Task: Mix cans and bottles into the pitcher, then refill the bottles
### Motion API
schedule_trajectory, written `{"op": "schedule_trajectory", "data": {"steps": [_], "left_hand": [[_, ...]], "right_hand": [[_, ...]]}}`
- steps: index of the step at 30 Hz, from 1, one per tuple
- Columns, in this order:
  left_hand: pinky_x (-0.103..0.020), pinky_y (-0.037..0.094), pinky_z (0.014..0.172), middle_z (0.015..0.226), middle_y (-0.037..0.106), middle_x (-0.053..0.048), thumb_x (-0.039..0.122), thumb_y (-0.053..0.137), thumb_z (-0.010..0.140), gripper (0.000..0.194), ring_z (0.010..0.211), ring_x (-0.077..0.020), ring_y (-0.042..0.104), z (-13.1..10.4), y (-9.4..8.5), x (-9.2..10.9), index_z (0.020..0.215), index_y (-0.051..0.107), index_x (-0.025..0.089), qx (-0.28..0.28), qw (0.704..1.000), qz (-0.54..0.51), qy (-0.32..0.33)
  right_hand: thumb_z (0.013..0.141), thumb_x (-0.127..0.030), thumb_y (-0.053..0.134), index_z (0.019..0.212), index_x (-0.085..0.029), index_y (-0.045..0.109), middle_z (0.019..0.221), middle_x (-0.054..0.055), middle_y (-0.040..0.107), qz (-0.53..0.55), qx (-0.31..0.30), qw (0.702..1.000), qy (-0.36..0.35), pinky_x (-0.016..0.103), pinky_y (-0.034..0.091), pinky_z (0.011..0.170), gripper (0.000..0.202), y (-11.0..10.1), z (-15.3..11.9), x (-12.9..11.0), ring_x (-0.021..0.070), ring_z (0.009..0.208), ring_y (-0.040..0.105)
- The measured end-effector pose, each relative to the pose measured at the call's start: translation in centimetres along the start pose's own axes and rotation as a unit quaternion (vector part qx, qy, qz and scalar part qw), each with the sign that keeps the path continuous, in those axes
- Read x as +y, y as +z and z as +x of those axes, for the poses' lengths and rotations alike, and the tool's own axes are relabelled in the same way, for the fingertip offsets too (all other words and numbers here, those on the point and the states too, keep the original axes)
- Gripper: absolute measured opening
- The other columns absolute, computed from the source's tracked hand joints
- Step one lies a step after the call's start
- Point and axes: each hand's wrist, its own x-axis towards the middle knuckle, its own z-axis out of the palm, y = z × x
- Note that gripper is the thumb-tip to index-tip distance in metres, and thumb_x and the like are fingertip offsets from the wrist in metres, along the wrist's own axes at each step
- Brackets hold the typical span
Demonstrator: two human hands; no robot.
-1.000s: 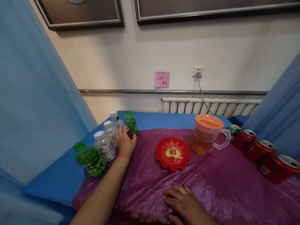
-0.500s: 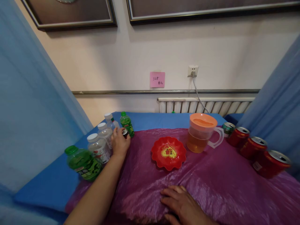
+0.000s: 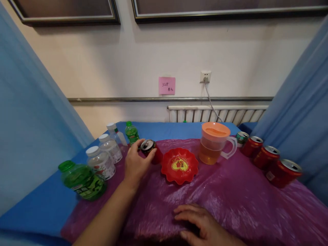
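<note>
Your left hand [image 3: 135, 164] has carried a red can [image 3: 158, 155] away from the bottles, bringing it near the scalloped red dish [image 3: 179, 166].
The can, its dark-rimmed top facing up, is left of the dish, over the purple plastic sheet [image 3: 230, 201] on the bench [image 3: 174, 129]; whether it is lifted or touches the dish is unclear. Your left fingers close around it, thumb on the near side, the forearm slanting in from the lower left. Your right hand [image 3: 202, 223] is empty, palm down and low over the sheet, fingers loosely spread, nearer you than the dish.
</note>
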Motion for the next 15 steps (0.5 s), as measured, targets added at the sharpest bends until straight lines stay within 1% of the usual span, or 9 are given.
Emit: {"op": "schedule_trajectory", "data": {"steps": [1, 3, 5, 7, 9, 11, 13, 15], "left_hand": [[-0.044, 0.053, 0.098, 0.119, 0.071, -0.009, 0.042, 0.076, 0.077, 0.051, 0.108, -0.0295, 0.068, -0.6, 0.1, 1.0, 0.123, 0.063, 0.022, -0.014, 1.000, -0.017, 0.003], [-0.044, 0.054, 0.096, 0.118, 0.072, -0.009, 0.042, 0.078, 0.076, 0.053, 0.107, -0.0292, 0.069, -1.9, 0.4, 2.9, 0.123, 0.063, 0.023, -0.048, 0.997, -0.056, 0.026], [-0.045, 0.054, 0.096, 0.118, 0.072, -0.009, 0.044, 0.082, 0.073, 0.059, 0.105, -0.0296, 0.069, -3.2, 0.8, 4.7, 0.125, 0.062, 0.024, -0.082, 0.991, -0.088, 0.059], [-0.046, 0.054, 0.096, 0.118, 0.073, -0.009, 0.045, 0.084, 0.072, 0.063, 0.105, -0.0301, 0.069, -4.5, 1.3, 6.4, 0.127, 0.060, 0.025, -0.107, 0.984, -0.105, 0.092], [-0.046, 0.054, 0.097, 0.118, 0.072, -0.009, 0.043, 0.085, 0.071, 0.065, 0.106, -0.0306, 0.069, -5.6, 1.8, 7.9, 0.128, 0.060, 0.026, -0.117, 0.979, -0.114, 0.122], [-0.048, 0.054, 0.098, 0.117, 0.072, -0.010, 0.042, 0.087, 0.069, 0.066, 0.107, -0.0315, 0.068, -6.3, 2.4, 9.0, 0.128, 0.060, 0.026, -0.116, 0.975, -0.123, 0.141], [-0.050, 0.053, 0.099, 0.117, 0.072, -0.010, 0.040, 0.089, 0.067, 0.068, 0.108, -0.0330, 0.067, -6.6, 2.8, 9.4, 0.127, 0.061, 0.026, -0.124, 0.973, -0.139, 0.136], [-0.052, 0.053, 0.101, 0.120, 0.071, -0.011, 0.040, 0.091, 0.064, 0.074, 0.112, -0.0344, 0.066, -6.5, 2.9, 9.2, 0.130, 0.060, 0.027, -0.153, 0.967, -0.173, 0.111]], "right_hand": [[0.090, -0.020, 0.063, 0.127, -0.030, 0.067, 0.139, 0.007, 0.066, 0.007, 0.022, 1.000, 0.003, 0.044, 0.051, 0.108, 0.038, -0.1, 0.0, -0.1, 0.0243, 0.128, 0.062], [0.090, -0.021, 0.063, 0.134, -0.030, 0.061, 0.143, 0.009, 0.062, 0.001, 0.104, 0.994, 0.025, 0.049, 0.048, 0.110, 0.045, -0.4, 0.5, 0.0, 0.0266, 0.132, 0.058], [0.088, -0.023, 0.066, 0.145, -0.028, 0.048, 0.150, 0.012, 0.054, -0.024, 0.207, 0.977, 0.046, 0.055, 0.043, 0.114, 0.060, -1.0, 1.7, 0.2, 0.0303, 0.138, 0.051], [0.082, -0.028, 0.073, 0.150, -0.025, 0.037, 0.153, 0.016, 0.047, -0.042, 0.280, 0.958, 0.051, 0.058, 0.040, 0.115, 0.078, -1.7, 3.3, 0.4, 0.0341, 0.141, 0.046], [0.077, -0.030, 0.078, 0.149, -0.021, 0.032, 0.151, 0.019, 0.047, -0.035, 0.314, 0.947, 0.053, 0.056, 0.044, 0.111, 0.086, -2.2, 5.1, 0.5, 0.0352, 0.137, 0.050], [0.076, -0.030, 0.077, 0.145, -0.020, 0.031, 0.143, 0.019, 0.053, -0.008, 0.335, 0.941, 0.054, 0.052, 0.050, 0.105, 0.083, -2.5, 6.5, 0.6, 0.0334, 0.128, 0.058], [0.078, -0.028, 0.074, 0.140, -0.019, 0.032, 0.136, 0.019, 0.058, 0.028, 0.348, 0.936, 0.050, 0.047, 0.052, 0.101, 0.076, -2.5, 7.3, 0.8, 0.0310, 0.120, 0.063], [0.079, -0.029, 0.073, 0.137, -0.020, 0.033, 0.133, 0.018, 0.060, 0.063, 0.346, 0.935, 0.049, 0.045, 0.052, 0.100, 0.071, -2.7, 7.4, 1.3, 0.0294, 0.118, 0.064]]}}
